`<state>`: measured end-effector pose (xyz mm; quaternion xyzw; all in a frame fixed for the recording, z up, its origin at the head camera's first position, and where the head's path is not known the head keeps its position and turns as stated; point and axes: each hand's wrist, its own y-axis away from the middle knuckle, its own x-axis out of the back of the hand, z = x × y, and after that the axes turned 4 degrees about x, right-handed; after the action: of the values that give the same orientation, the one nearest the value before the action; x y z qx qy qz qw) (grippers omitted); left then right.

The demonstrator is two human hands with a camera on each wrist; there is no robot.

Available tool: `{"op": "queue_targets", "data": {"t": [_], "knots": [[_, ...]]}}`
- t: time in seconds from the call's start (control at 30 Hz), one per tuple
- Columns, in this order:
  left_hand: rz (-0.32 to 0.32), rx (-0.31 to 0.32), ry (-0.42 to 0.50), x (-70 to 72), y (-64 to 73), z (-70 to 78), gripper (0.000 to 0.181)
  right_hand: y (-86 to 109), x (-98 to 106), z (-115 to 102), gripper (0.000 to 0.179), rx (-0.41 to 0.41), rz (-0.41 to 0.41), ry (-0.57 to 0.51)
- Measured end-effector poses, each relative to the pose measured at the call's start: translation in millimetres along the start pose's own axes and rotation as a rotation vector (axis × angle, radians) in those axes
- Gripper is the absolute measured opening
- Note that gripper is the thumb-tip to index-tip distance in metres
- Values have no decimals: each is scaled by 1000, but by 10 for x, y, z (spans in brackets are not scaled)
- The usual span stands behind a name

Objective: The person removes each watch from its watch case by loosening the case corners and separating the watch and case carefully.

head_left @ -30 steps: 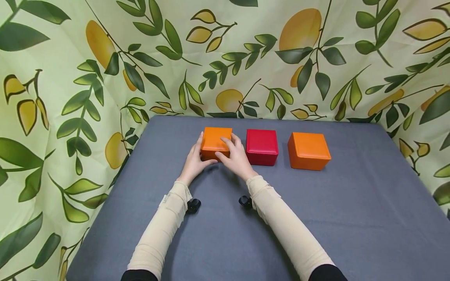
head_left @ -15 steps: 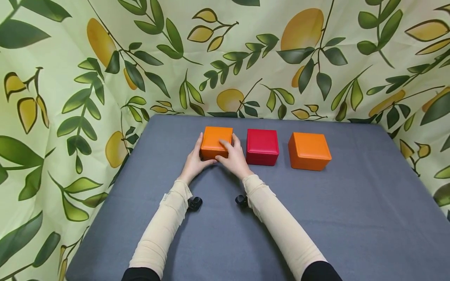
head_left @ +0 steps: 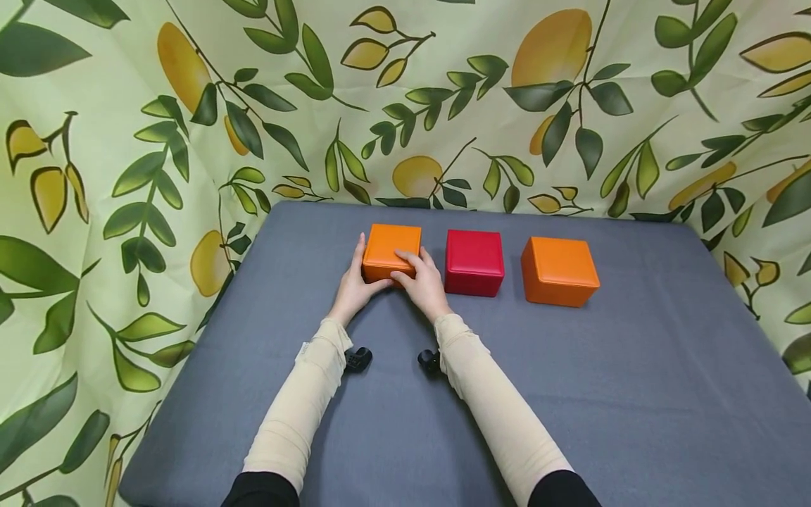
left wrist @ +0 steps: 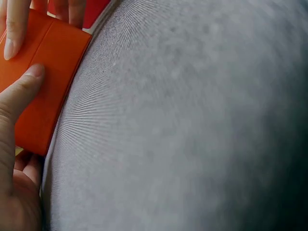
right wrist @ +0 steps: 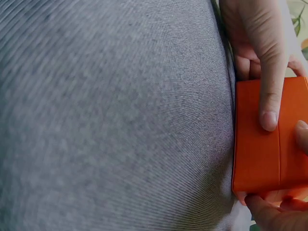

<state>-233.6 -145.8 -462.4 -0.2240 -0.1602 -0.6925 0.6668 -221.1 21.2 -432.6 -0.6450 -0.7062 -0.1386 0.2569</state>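
An orange box [head_left: 391,243] with a smooth, leather-like surface is at the far left of a row of boxes in the head view. My left hand [head_left: 353,290] grips its left side, the thumb lying across the front. On the other side my right hand [head_left: 426,285] holds the box, one finger bent over the top and the thumb at the front. The two thumb tips are close together. Both wrist views show the orange box [left wrist: 53,79] between hands, with a seam line near the edge. Whether it rests fully on the cloth cannot be told.
Just right of my right hand sits a red box [head_left: 474,262]. Beyond it is another orange box [head_left: 560,271]. A grey-blue cloth [head_left: 633,394] covers the table, and a leaf-and-fruit patterned curtain [head_left: 443,91] hangs behind and along the sides.
My right hand has shifted slightly left, bringing its thumb to the left thumb. The wrists are a little closer together. The whole head view has shifted slightly; the other boxes stay in place.
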Motion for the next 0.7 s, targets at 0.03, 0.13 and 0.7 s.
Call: {"op": "queue_targets", "data": {"t": [0.03,0.13,0.7], "knots": [[8,-1,8,-4,-7,-5,106,-1,2,-2,48,1,3,-8],[24,8,15,-9,-15,-16,107,2,4,8,47,1,2,-14],[40,43,73,-28,4,-38,108,37,-27,103,70,28,44,56]]}}
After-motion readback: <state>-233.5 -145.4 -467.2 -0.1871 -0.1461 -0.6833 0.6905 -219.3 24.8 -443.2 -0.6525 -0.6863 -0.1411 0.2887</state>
